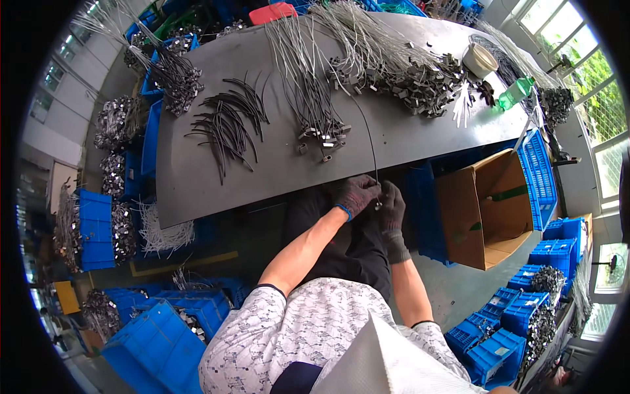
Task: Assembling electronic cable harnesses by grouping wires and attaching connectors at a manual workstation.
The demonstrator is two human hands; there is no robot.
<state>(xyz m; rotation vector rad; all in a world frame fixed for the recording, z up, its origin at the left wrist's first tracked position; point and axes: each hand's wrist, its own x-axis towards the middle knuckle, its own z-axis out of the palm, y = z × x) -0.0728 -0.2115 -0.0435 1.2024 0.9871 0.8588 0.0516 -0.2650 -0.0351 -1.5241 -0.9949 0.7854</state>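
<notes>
My left hand (358,194), in a dark knit glove with a blue cuff edge, is closed on a thin dark cable (370,129) just off the table's front edge. Beside it my right hand (393,209), gloved in dark grey, has its fingers bent together around the same cable. A small shiny end piece (378,205) shows between the two hands. From there the cable runs up over the table toward the pale wires at the back. Behind the fingers, the exact grip is hidden.
On the grey metal table (197,177) lie short black tubes (226,121), a bundle of cables with metal ends (325,134) and a large heap of dark connectors (426,85). A green bottle (515,94) lies near a white tub (480,61). An open cardboard box (462,213) stands right.
</notes>
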